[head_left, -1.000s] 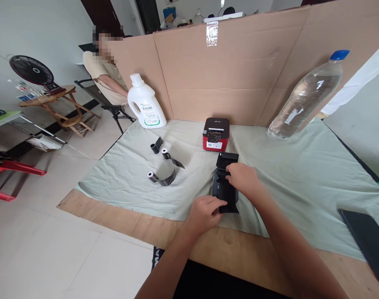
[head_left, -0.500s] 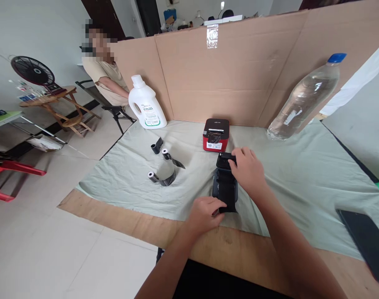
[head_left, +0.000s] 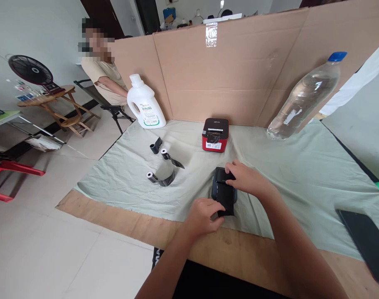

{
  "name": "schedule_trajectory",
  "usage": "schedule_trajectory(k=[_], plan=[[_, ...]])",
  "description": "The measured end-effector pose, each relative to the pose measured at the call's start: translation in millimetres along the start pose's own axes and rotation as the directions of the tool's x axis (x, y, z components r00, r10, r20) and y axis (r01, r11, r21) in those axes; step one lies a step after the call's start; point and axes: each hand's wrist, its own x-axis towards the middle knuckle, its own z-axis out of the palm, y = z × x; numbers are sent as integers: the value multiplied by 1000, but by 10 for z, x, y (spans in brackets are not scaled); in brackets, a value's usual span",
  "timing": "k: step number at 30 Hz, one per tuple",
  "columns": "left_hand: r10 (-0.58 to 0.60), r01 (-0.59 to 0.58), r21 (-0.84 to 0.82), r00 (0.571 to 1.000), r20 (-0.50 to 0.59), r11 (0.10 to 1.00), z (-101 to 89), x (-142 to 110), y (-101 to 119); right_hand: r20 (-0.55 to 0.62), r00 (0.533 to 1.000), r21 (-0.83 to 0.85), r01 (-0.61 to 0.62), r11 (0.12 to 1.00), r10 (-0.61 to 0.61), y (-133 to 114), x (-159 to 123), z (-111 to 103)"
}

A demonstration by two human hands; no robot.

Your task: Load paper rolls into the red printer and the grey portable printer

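Note:
A small dark portable printer (head_left: 214,192) lies on the cloth in front of me, its lid (head_left: 221,172) down over the top. Out from under the lid and towards me runs a black paper strip (head_left: 226,201). My left hand (head_left: 203,216) is closed at the strip's near end, pinching it between thumb and fingers. At the lid's right side, my right hand (head_left: 247,178) has its thumb and fingers pressed on the lid. Whether the lid is fully latched is hidden by the fingers.
Behind the portable printer stands a red and black printer (head_left: 215,135). Black paper rolls (head_left: 152,177) lie left. A white jug (head_left: 147,104) and a water bottle (head_left: 304,97) stand before a cardboard screen (head_left: 214,74). A phone (head_left: 364,243) lies right; a person (head_left: 105,79) sits beyond.
My right hand has come towards me and swung the portable printer's raised lid down over the paper strip. My left hand stays at the strip's near end.

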Motion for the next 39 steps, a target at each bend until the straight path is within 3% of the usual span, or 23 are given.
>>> schedule_trajectory(k=[5, 11, 15, 19, 25, 31, 33, 36, 38, 39], plan=[[13, -13, 7, 1000, 22, 1000, 7, -19, -28, -19, 998, 46, -63, 997, 64, 38, 93, 69], [25, -25, 16, 999, 43, 1000, 27, -26, -46, 187, 980, 169, -100, 981, 67, 225, 292, 180], [20, -20, -3, 999, 47, 1000, 61, -23, -25, 239, 968, 151, -112, 982, 74, 220, 353, 195], [10, -9, -24, 999, 49, 1000, 83, -22, -5, 218, 969, 156, -151, 976, 115, 139, 284, 178], [-52, 53, -94, 998, 20, 994, 10, -2, 26, 221, 958, 350, -254, 902, 184, 93, 129, 221], [-210, 208, -126, 978, 0, 970, 2, -26, 0, 10, 964, 460, -240, 855, 265, 139, 5, 436], [-337, 323, -178, 940, -53, 929, 23, 71, -43, -58, 962, 494, -204, 846, 266, 189, -32, 536], [-616, 546, -409, 787, -50, 731, 24, 385, -156, -97, 970, 583, -125, 803, 222, 289, -77, 660], [-715, 684, -496, 679, 167, 534, -9, 627, -254, -79, 974, 632, -116, 767, 212, 351, -97, 709], [-708, 710, -503, 663, 242, 493, -32, 727, -303, -69, 973, 646, -124, 754, 219, 375, -103, 724]])
